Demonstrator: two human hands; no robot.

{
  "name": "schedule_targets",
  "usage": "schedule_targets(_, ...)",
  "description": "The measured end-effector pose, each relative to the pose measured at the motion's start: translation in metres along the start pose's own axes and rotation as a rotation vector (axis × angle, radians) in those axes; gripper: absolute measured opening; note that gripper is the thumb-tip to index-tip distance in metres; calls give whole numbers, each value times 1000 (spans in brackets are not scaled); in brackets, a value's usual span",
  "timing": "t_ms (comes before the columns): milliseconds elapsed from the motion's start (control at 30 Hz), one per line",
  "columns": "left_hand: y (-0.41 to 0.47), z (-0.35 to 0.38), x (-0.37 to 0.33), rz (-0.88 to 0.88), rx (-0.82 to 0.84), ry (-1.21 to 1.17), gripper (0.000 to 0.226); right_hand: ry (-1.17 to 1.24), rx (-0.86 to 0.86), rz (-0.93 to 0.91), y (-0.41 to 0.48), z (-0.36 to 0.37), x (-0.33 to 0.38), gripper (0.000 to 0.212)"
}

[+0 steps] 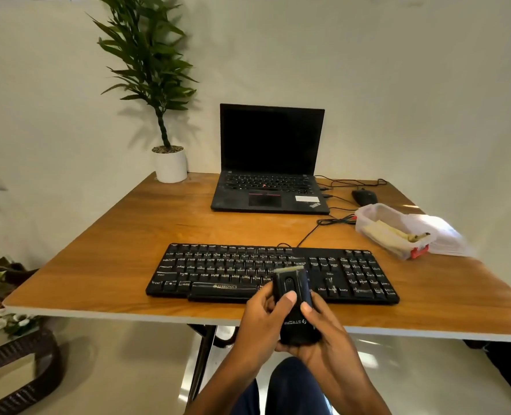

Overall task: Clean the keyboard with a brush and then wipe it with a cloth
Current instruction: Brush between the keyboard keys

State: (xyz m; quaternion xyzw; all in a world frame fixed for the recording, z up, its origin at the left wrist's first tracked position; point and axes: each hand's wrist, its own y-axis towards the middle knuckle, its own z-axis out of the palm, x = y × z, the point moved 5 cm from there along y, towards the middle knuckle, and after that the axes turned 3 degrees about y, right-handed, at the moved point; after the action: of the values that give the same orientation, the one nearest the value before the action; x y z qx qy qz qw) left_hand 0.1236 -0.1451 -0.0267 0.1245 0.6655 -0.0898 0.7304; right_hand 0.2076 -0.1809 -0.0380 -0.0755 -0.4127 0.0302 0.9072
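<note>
Here, both hands hold a black, chunky brush [296, 301] upright at the near edge of the wooden table [98, 265], with its pale strip of bristles at the top, overlapping the front middle of the keyboard [233, 269] from this angle. The left hand [261, 320] wraps its fingers around the brush's left side with the thumb pressed on its front face. The right hand [327, 339] cups the lower body from the right and beneath, thumb also on the front. The keyboard lies flat along the table's near side, its cable running back toward an open laptop [270, 163] with a dark screen. A mouse [364, 196] sits to the laptop's right. Nearer, on the right, stands a clear plastic container [368, 218] holding something pale yellow that cannot be identified. A potted plant [170, 164] occupies the far left corner.
</note>
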Motion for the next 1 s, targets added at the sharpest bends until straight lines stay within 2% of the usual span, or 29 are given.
schedule_targets(133,-1,-2,-5,60,-42,-32,20,-3,73,3,-1,4,-6,95)
schedule_targets(300,-2,-1,-3,34,-109,-87,18,1,106,5,-1,4,-5,95)
schedule_targets(533,0,9,9,-67,-149,-222,14,11,-21,-58,-2,-9,-2,101)
schedule_targets(667,4,21,17,-87,-146,-325,53,243,-85,-138,-7,-31,11,95)
schedule_targets(700,5,27,17,-97,-124,-330,56,315,-84,-150,-8,-35,14,89)
schedule_targets(800,2,52,16,-127,-59,-308,43,556,-78,-183,-10,-45,20,72)
schedule_targets(933,3,77,19,-162,34,-235,32,673,-109,-220,-16,-52,25,78)
schedule_targets(1000,7,81,18,-49,89,-108,37,654,-134,-240,-18,-60,32,81)
